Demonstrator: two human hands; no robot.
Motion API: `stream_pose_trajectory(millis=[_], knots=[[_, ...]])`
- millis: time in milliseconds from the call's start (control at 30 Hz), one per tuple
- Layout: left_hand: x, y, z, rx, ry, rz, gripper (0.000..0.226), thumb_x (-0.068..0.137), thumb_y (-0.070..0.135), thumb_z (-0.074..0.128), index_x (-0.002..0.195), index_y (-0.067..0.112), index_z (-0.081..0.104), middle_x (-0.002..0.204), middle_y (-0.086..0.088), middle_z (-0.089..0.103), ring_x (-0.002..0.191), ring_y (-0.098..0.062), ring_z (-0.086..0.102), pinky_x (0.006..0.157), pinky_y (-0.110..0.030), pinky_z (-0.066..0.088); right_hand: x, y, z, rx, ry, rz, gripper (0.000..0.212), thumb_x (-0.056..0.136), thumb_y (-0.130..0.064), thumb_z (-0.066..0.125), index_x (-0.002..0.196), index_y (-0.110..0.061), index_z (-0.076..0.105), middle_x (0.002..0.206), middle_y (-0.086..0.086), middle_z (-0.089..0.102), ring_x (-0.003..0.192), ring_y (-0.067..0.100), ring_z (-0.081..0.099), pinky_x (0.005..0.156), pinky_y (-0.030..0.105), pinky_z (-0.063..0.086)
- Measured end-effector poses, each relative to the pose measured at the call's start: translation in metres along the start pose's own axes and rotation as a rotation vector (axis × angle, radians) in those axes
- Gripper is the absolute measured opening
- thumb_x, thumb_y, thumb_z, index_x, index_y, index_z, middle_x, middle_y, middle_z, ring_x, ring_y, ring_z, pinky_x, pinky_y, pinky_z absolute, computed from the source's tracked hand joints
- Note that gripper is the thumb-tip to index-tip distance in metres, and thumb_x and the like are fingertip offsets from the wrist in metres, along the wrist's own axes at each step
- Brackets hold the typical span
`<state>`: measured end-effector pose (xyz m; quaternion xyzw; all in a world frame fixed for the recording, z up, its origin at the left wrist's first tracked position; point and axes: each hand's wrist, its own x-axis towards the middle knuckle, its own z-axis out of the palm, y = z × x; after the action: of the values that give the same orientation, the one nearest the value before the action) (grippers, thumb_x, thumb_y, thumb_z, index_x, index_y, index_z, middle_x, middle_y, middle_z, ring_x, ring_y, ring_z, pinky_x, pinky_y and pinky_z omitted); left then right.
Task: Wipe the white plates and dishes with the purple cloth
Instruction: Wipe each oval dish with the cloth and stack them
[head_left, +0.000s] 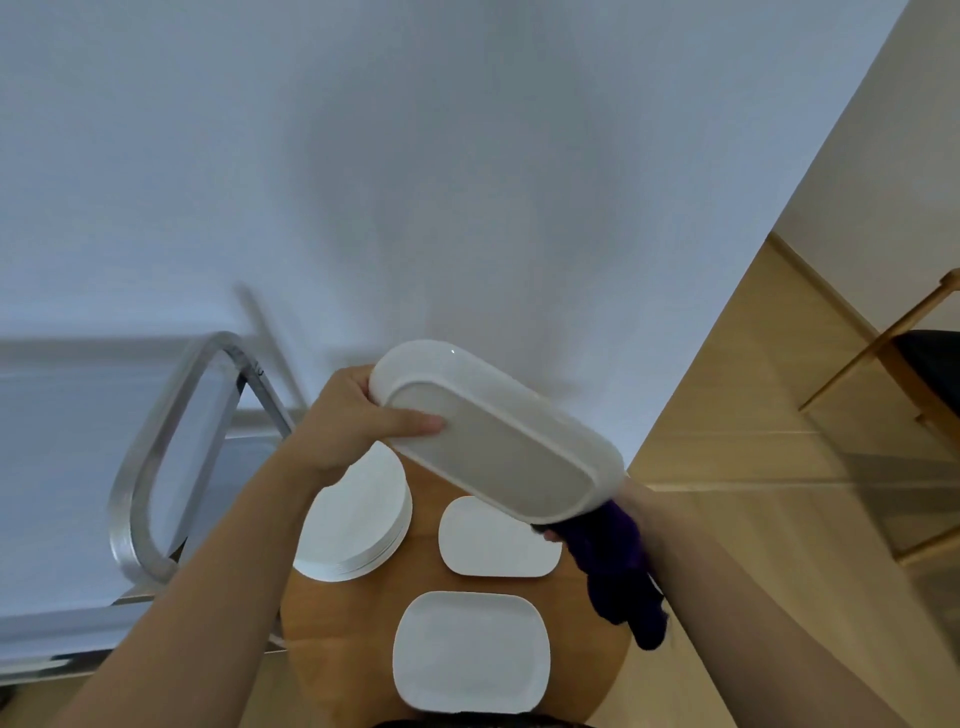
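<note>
Two hands on one long oval dish (496, 436), held tilted w/ its underside facing me: my left hand (353, 415) grips the upper end, thumb pressed flat on the base, other fingers curled behind the rim. My right hand (631, 512) is mostly hidden behind the lower end, bunching the purple cloth (621, 566), which hangs down. Below, on the round wooden table (332, 623): a stack of round plates (358, 525) at left, a small rounded plate (493, 540) in the middle, a bigger rectangular plate (470, 652) nearest me. Metal cart (156, 457) to the left.
</note>
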<state>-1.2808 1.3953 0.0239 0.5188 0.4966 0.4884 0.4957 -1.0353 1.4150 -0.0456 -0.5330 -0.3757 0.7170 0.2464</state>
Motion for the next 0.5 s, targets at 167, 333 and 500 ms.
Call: stream_pose_trajectory(millis=[167, 333, 500], knots=[[-0.003, -0.011, -0.001, -0.129, 0.201, -0.117, 0.041, 0.049, 0.022, 0.081, 0.087, 0.012, 0.070, 0.080, -0.002, 0.075, 0.070, -0.017, 0.072, 0.052, -0.024, 0.054, -0.004, -0.021, -0.025, 0.505, 0.100, -0.022, 0.035, 0.079, -0.041, 0.070, 0.093, -0.009, 0.072, 0.088, 0.015, 0.073, 0.072, 0.030, 0.071, 0.065, 0.039, 0.055], [0.000, -0.008, 0.001, -0.038, 0.177, -0.148, 0.023, 0.069, 0.007, 0.075, 0.090, 0.015, 0.070, 0.081, 0.000, 0.075, 0.072, -0.015, 0.071, 0.054, -0.021, 0.053, -0.023, -0.056, -0.027, 0.398, -0.062, -0.381, 0.048, 0.074, -0.054, 0.057, 0.109, -0.021, 0.064, 0.100, 0.001, 0.073, 0.095, 0.020, 0.069, 0.081, 0.037, 0.054], [0.005, 0.017, 0.030, 0.097, -0.131, -0.089, 0.031, 0.063, 0.006, 0.076, 0.090, 0.021, 0.074, 0.090, -0.005, 0.074, 0.085, -0.022, 0.071, 0.069, -0.030, 0.058, -0.031, -0.091, 0.016, -0.617, -0.268, -0.728, 0.057, 0.078, -0.049, 0.065, 0.121, -0.067, 0.034, 0.138, -0.012, 0.043, 0.120, 0.006, 0.049, 0.096, 0.020, 0.042]])
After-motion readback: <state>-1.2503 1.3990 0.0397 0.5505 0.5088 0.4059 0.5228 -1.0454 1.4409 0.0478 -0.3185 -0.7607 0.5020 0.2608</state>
